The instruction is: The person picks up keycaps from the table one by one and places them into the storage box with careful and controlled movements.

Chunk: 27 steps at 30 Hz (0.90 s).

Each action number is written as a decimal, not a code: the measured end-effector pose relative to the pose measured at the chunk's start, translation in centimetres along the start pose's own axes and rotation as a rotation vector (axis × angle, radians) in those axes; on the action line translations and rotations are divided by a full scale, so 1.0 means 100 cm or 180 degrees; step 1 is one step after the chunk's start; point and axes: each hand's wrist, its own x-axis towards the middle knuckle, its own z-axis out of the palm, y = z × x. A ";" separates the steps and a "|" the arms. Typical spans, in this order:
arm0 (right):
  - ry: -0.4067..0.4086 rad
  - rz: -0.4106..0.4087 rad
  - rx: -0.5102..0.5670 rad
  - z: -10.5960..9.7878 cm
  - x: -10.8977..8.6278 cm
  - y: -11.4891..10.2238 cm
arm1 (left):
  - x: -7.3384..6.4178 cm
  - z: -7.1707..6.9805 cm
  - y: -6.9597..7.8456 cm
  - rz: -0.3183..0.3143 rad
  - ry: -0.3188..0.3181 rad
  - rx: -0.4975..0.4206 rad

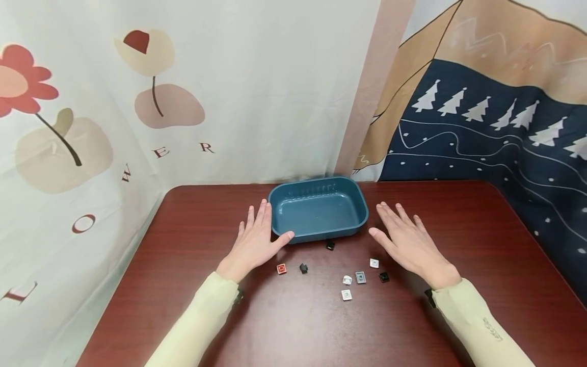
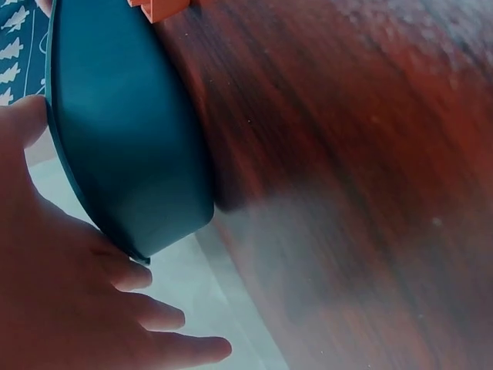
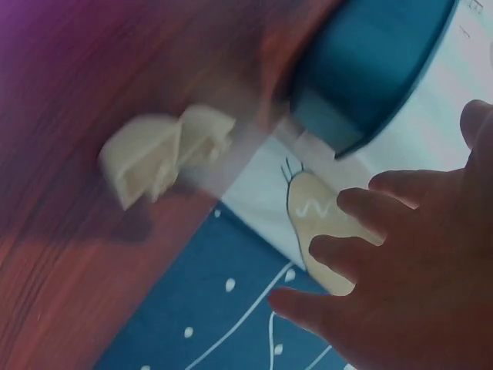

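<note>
A dark teal plastic tub (image 1: 284,236) stands at the back of the table. My left hand (image 1: 257,238) is spread at its left end, with straight fingers along that side and the thumb (image 1: 285,237) at the near rim. To the right of the tub, my right hand (image 1: 410,248) hovers with straight fingers and holds nothing. Small keycaps lie scattered between the hands: a red one (image 1: 282,268), a grey one (image 1: 361,277), several black ones, such as one (image 1: 330,245) by the tub's near wall, and white ones (image 1: 346,295). Two pale keycaps (image 3: 166,154) look blurred in the right wrist view.
The reddish-brown wooden table (image 1: 192,306) has rounded far corners. Behind it hangs a pale curtain (image 1: 266,92) with flower prints and letters. A dark blue printed cloth (image 1: 458,137) with white trees covers the right side.
</note>
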 end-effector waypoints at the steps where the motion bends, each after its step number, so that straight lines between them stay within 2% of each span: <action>1: 0.0011 0.0025 0.0008 -0.003 -0.003 0.003 | 0.000 0.000 0.000 0.0015 0.0011 0.0004; 6: 0.0058 0.0120 0.0054 -0.013 -0.020 0.017 | 0.000 0.000 0.003 0.0086 0.0056 -0.0048; 11: 0.0065 0.0187 0.0031 -0.016 -0.037 0.031 | 0.002 0.002 0.004 0.0129 0.0076 -0.0011; 21: -0.0138 0.0302 -0.0084 -0.007 -0.052 0.043 | 0.002 0.004 0.002 0.0052 0.0037 0.0018; 27: -0.0063 0.0253 -0.0227 0.004 -0.058 0.043 | 0.004 0.005 0.003 0.0053 0.0019 0.0030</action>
